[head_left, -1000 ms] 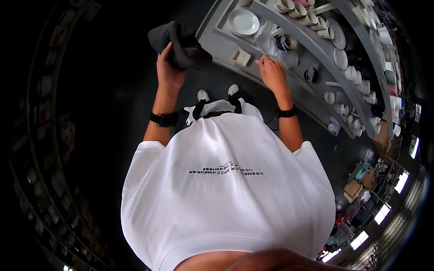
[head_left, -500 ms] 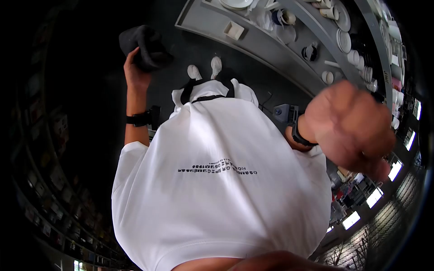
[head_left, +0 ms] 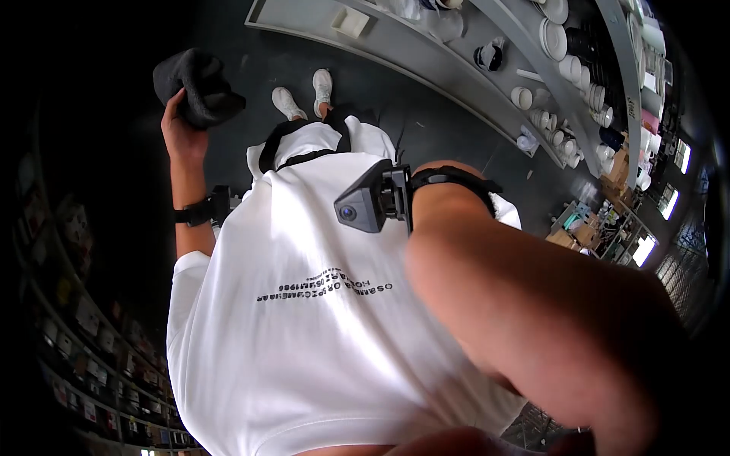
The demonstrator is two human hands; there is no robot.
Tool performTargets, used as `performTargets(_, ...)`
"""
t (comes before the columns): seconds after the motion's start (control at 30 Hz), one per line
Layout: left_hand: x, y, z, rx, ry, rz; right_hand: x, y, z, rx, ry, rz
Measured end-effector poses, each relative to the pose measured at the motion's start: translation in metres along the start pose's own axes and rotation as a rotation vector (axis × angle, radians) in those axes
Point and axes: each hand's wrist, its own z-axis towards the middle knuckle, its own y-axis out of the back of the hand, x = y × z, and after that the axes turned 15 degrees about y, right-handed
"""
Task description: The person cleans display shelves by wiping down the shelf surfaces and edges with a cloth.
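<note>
Left hand [head_left: 185, 137] is curled round a cloth [head_left: 196, 83], floor [head_left: 449, 137] between that and the far shelf [head_left: 300, 17] edge; right hand [head_left: 525, 304], can't tell.

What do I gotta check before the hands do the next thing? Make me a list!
1. Dark cloth gripped in the left hand: ok.
2. Right hand away from the view: not ok, it looms large and blocks much of the right side.
3. Right hand holding nothing: cannot tell, its fingers don't show clearly.
4. White shoes on the floor: ok.
5. Square white dish sitting on the gray shelf: ok.
</note>
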Motion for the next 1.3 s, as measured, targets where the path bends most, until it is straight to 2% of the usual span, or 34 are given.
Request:
performTargets(0.07,-0.004,-0.004,0.008,-0.012,-0.022,0.0,-0.037,0.001,0.008,-0.031,0.888,0.517)
performTargets(0.1,-0.002,0.002,0.01,0.021,0.008,0.009,-0.031,0.004,0.002,-0.027,0.887,0.516)
performTargets(0.17,-0.006,-0.002,0.009,0.06,0.039,0.047,0.002,0.029,-0.018,0.011,-0.283,-0.186)
performTargets(0.2,-0.007,-0.011,0.002,0.069,0.066,0.064,0.012,0.047,-0.033,0.297,-0.709,-0.465)
performTargets(0.23,-0.02,0.023,0.02,0.276,0.224,0.183,0.023,0.055,-0.052,0.553,-0.843,-0.726)
performTargets(0.27,-0.03,0.02,0.014,0.391,0.334,0.215,0.03,0.065,-0.065,0.772,-0.944,-0.995)
performTargets(0.3,-0.021,-0.006,-0.01,0.459,0.436,0.148,0.036,0.077,-0.075,0.826,-1.034,-1.167)
performTargets(0.37,-0.015,-0.016,-0.009,0.346,0.351,0.092,0.066,0.096,-0.08,0.797,-1.192,-1.256)
performTargets(0.4,-0.008,-0.001,0.012,0.025,0.074,0.223,0.088,0.107,-0.081,0.798,-1.314,-1.354)
performTargets(0.47,-0.002,0.013,0.033,-0.045,0.068,0.14,0.133,0.125,-0.076,0.894,-1.668,-1.581)
performTargets(0.53,0.004,0.007,0.035,-0.08,0.052,0.116,0.187,0.139,-0.066,1.059,-1.952,-1.595)
performTargets(0.57,0.005,-0.001,0.029,-0.07,0.112,0.104,0.205,0.15,-0.07,1.044,-1.969,-1.57)
performTargets(0.63,0.012,-0.007,0.045,-0.073,0.178,0.062,0.248,0.187,-0.082,0.241,-2.234,-1.635)
performTargets(0.67,0.023,-0.001,0.063,-0.088,0.269,0.182,0.283,0.209,-0.097,0.086,-2.181,-1.715)
performTargets(0.7,0.038,0.009,0.082,-0.107,0.336,0.274,0.327,0.232,-0.121,-0.013,-2.037,-1.796)
performTargets(0.73,0.06,0.042,0.122,-0.036,0.116,0.457,0.365,0.259,-0.145,-0.142,-2.029,-1.88)
performTargets(0.77,0.071,0.035,0.141,-0.149,0.095,0.391,0.401,0.286,-0.167,-0.205,-2.163,-1.97)
performTargets(0.8,0.088,0.046,0.178,-0.208,0.109,0.461,0.448,0.313,-0.19,-0.137,-2.281,-2.014)
performTargets(0.83,0.1,0.043,0.206,-0.225,0.118,0.541,0.493,0.34,-0.205,0.125,-2.502,-1.991)
performTargets(0.87,0.11,0.038,0.236,-0.202,0.084,0.656,0.53,0.366,-0.214,0.145,-2.507,-1.981)
performTargets(0.93,0.131,0.03,0.302,-0.188,0.062,0.791,0.592,0.415,-0.226,-0.142,-2.432,-2.095)
performTargets(0.97,0.147,0.027,0.337,-0.173,0.061,0.782,0.617,0.435,-0.223,-0.129,-2.431,-2.115)
performTargets(1.03,0.171,0.037,0.415,-0.121,0.117,0.89,0.656,0.479,-0.232,-0.514,-2.283,-2.289)
performTargets(1.07,0.178,0.04,0.451,-0.108,0.124,0.878,0.675,0.498,-0.235,-0.507,-2.29,-2.307)
performTargets(1.13,0.171,0.034,0.499,0.174,0.767,0.685,0.709,0.536,-0.24,-0.721,-2.06,-2.446)
performTargets(1.2,0.174,0.023,0.516,0.197,0.736,0.749,0.737,0.571,-0.245,-0.734,-2.036,-2.416)
performTargets(1.27,0.176,0.02,0.539,0.147,0.572,1.043,0.777,0.611,-0.255,-0.987,-1.73,-2.405)
performTargets(1.3,0.188,0.036,0.571,0.155,0.527,1.068,0.781,0.623,-0.261,-0.978,-1.73,-2.409)
